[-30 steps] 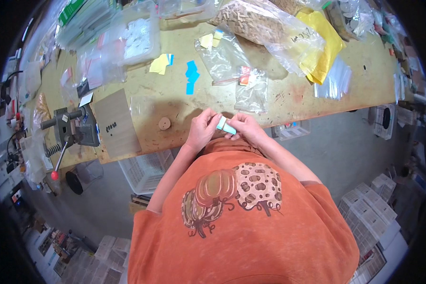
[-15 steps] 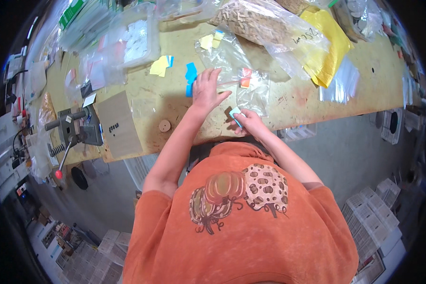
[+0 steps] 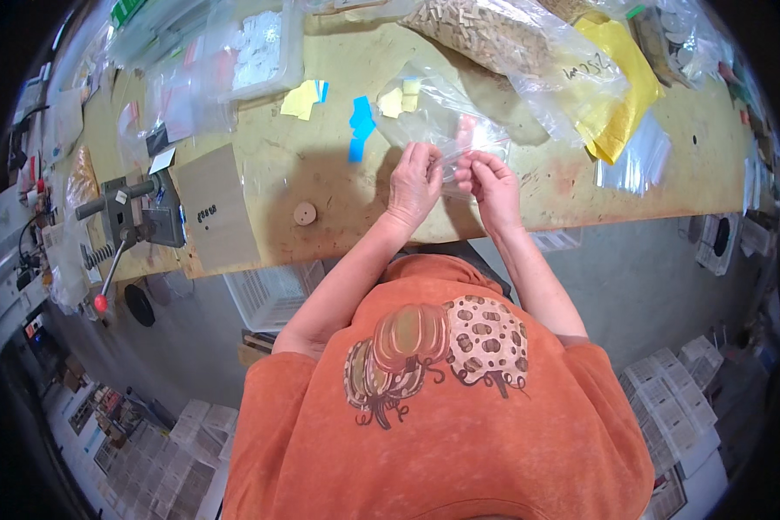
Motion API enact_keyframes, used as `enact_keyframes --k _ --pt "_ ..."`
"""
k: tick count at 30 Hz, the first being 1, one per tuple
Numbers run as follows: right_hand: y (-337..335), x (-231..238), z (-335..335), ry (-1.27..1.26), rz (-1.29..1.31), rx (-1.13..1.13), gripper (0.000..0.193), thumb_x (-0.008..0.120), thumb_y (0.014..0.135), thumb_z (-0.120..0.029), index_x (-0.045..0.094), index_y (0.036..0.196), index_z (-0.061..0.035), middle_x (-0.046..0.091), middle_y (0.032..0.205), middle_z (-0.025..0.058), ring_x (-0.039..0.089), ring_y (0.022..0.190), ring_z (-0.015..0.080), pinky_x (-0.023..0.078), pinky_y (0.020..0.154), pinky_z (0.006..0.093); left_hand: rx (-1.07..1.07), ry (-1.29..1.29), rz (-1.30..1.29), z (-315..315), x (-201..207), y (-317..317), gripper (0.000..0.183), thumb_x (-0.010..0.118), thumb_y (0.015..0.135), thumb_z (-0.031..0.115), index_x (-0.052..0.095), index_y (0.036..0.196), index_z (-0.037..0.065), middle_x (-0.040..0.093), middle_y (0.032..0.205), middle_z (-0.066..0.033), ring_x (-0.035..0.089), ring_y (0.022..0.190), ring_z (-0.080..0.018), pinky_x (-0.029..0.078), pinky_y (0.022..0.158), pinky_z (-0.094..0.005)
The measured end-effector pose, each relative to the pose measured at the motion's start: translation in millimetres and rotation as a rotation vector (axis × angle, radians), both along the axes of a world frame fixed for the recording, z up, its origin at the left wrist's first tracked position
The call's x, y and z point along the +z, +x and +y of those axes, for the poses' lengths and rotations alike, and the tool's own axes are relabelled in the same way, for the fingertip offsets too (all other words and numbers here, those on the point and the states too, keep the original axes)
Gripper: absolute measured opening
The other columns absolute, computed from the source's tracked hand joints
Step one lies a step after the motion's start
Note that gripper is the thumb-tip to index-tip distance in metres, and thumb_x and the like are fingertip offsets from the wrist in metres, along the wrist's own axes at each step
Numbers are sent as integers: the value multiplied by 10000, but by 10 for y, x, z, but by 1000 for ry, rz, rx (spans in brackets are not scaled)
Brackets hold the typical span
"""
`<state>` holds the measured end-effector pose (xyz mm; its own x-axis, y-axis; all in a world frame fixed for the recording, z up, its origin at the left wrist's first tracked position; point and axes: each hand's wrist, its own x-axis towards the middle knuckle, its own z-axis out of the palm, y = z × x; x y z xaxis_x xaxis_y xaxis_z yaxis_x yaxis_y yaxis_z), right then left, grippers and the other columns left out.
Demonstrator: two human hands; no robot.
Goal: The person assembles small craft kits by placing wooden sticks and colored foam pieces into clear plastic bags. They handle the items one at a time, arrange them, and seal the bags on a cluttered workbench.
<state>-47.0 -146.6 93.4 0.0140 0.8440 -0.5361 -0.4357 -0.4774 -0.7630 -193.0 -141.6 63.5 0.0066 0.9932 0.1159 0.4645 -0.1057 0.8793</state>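
Thin film of the clear plastic bag [image 3: 442, 117] could be let slip by the left hand [image 3: 433, 163] and the right hand [image 3: 466, 166].
The bag's near edge appears to be pinched by both hands, with fingertips drawn narrow; whether anything else is held cannot be told. The film could be creased or torn if it is pulled unevenly, and the yellow slips [image 3: 392, 103] could be shifted by a sharp tug. The bag is spread just beyond the fingertips, with the blue slips [image 3: 360, 126] laid to its left.
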Motion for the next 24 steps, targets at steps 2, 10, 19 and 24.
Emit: enact_keyframes --k 2,10,19,24 --pt "-45 21 84 -27 79 -34 168 466 928 -30 596 1028 7 633 907 83 628 769 135 531 674 257 32 -5 -40 -44 12 32 195 612 772 -38 502 919 27 522 827 -118 559 662 -253 469 579 -341" --pt "-240 -513 426 -219 438 167 405 514 932 -107 435 1295 55 476 1323 205 500 1208 277 429 1021 366 -358 42 -173 -156 165 -55 201 644 779 -6 543 949 32 566 889 -94 571 731 -207 488 656 -307" --pt "-412 -858 447 -138 90 227 402 504 947 -120 415 1301 49 558 1206 207 615 1041 277 512 915 335 245 -238 66 401 -618 -855 257 678 785 121 623 1022 37 633 912 -122 634 771 -226 509 706 -327" --pt "-406 -890 414 -123 92 195 394 524 937 -115 434 1281 57 576 1180 209 638 997 281 531 873 328 50 -439 182 592 -609 -832 315 717 773 186 617 1026 27 653 882 -97 631 729 -168 506 673 -291"
